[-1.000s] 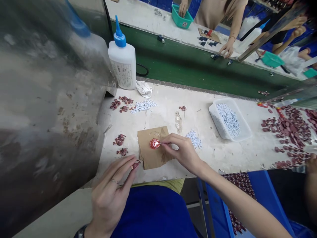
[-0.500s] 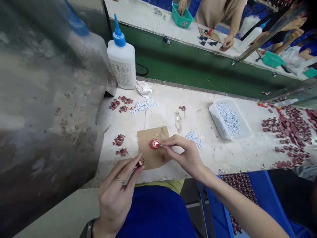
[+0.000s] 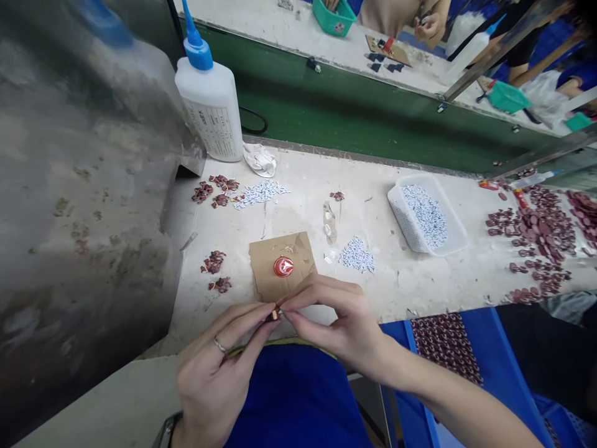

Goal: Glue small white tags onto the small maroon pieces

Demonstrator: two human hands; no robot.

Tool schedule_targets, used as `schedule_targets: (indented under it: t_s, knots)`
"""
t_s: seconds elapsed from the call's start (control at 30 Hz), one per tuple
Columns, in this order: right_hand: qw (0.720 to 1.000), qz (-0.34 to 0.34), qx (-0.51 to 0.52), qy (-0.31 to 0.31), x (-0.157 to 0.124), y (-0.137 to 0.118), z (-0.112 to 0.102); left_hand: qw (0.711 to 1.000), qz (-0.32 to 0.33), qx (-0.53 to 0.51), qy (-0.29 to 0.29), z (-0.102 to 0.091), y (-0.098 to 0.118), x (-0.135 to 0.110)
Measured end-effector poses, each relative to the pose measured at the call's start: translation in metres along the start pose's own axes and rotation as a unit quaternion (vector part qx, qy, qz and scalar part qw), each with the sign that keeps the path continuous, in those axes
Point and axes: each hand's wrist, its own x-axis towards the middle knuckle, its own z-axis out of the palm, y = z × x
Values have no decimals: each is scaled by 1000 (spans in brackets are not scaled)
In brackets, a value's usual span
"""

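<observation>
Small brown piece (image 3: 274,315) mostly hidden between left hand (image 3: 215,367) and right hand (image 3: 347,320), details too small to tell. Cardboard (image 3: 265,254) near right corner covered by right hand. Bottle label (image 3: 217,132) unreadable. Far green basket (image 3: 334,25) cut off.

Upper left, the tall bottle (image 3: 212,112) stands in the way, just beside the metal panel (image 3: 97,180) walling off the left. Right of centre, a bare lane of tabletop (image 3: 387,264) runs between the white-and-blue heap (image 3: 357,256) and the plastic tub (image 3: 456,235)! Above, a green board (image 3: 345,112) bars the back; lower centre, left hand (image 3: 219,367) and right hand (image 3: 342,317) block the brown card (image 3: 265,283)'s near side.
</observation>
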Motion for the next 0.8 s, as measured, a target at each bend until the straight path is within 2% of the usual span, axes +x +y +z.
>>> schedule_targets:
  t_s: [0.13,0.23,0.33,0.43,0.53,0.6,0.7,0.8]
  knots:
    - [999,-10,-30,-29,-3,1,0,1000,7,14,11,1,2,0]
    - [991,-63,-114,-44,-6,-3,0,999,12,17,25,3,6,2]
    - [966,-131,-217,-56,-6,-8,-5,999,9,13,36,4,10,4]
    - [958,-154,-227,-79,-4,-9,-13,1000,12,10,22,3,11,8]
    - [972,-118,-179,-96,0,-8,-19,1000,20,13,13,1,11,12]
    - [985,-81,-134,-75,1,-8,-19,1000,21,19,9,0,11,14]
    - [998,-12,-46,-48,2,-9,-14,1000,8,29,2,0,11,13]
    - [998,36,17,-48,4,-9,-5,999,-28,40,12,1,8,4]
